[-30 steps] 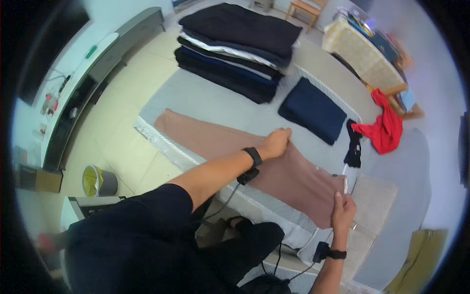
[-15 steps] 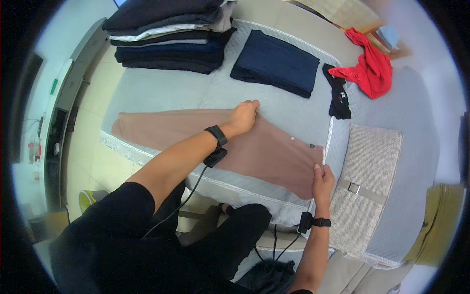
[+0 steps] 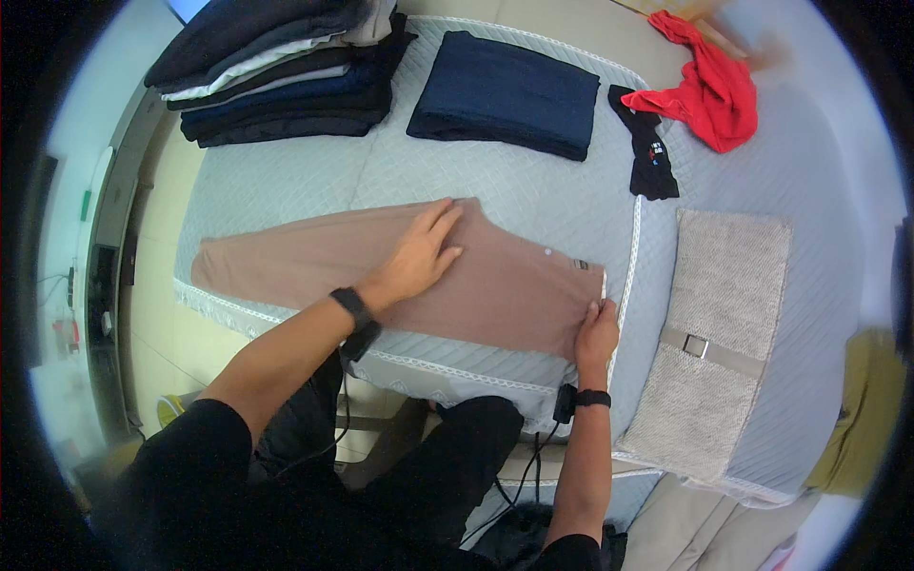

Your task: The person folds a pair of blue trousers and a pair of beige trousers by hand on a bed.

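Note:
A pair of dusty-pink trousers (image 3: pixel 314 249), doubled lengthwise, lies across the quilted cover, its waist end to the right and its leg ends to the left. My left hand (image 3: pixel 419 257) rests flat on the upper middle of the cloth, fingers spread, gripping nothing. At the waist end, my right hand (image 3: pixel 597 333) is closed on the edge of the trousers, thumb on top; the fingers beneath are partly hidden. A small pale spot and a dark label show near the waistband.
A pale grey quilted cover (image 3: pixel 276 181) lies under everything. Stacked dark clothes (image 3: pixel 286 81) stand far left, beside folded navy cloth (image 3: pixel 505 95). Black cloth (image 3: pixel 653 152), a red garment (image 3: pixel 709 90) and a beige woven piece with buckled strap (image 3: pixel 724 295) lie right. Cables hang below my right wrist.
My left hand has let go of the trousers' upper edge and opened flat on the cloth. The cloth now lies flatter; my right hand still holds the waist end.

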The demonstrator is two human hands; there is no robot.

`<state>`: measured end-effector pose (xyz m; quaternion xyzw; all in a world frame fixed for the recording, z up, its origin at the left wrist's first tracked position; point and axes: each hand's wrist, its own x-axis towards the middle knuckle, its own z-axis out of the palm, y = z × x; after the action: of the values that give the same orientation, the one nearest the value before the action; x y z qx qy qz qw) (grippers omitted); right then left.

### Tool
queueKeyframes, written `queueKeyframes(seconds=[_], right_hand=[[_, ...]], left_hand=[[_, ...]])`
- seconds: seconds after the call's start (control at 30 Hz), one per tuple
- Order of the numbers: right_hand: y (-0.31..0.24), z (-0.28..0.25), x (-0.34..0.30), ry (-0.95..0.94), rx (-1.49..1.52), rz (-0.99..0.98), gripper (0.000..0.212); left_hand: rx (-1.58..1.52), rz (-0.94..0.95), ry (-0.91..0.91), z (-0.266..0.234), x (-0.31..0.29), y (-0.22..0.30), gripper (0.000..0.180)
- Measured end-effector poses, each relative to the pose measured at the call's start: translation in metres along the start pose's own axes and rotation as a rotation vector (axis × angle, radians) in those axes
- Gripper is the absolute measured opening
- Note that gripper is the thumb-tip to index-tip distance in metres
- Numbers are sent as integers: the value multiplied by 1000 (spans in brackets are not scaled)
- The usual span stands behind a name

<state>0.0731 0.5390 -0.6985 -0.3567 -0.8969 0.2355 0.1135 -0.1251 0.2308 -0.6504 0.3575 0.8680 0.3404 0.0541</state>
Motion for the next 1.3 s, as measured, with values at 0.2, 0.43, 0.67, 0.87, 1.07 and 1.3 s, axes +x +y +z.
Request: queueKeyframes(seconds=[0.2,0.43,0.67,0.87,1.07,1.3], right_hand=[[4,4,1,3,-15,26,23],[-5,-5,0,52,-224,-31,44],[-87,19,-25,-124,-125,-557,62],[-74,37,-11,-230,-131,-586,65],[-55,25,2,-240,-180,-566,67],[-44,14,9,-272,-231,-559,68]], left_hand=[[308,88,-177,-35,-62,-30,71],[405,126,-343,-39,-83,-56,73],[370,124,-349,-34,-83,-61,76],[377,112,-350,-34,-80,-61,76],[410,98,-355,-36,-83,-59,75],[402,122,-343,-33,-80,-61,72]])
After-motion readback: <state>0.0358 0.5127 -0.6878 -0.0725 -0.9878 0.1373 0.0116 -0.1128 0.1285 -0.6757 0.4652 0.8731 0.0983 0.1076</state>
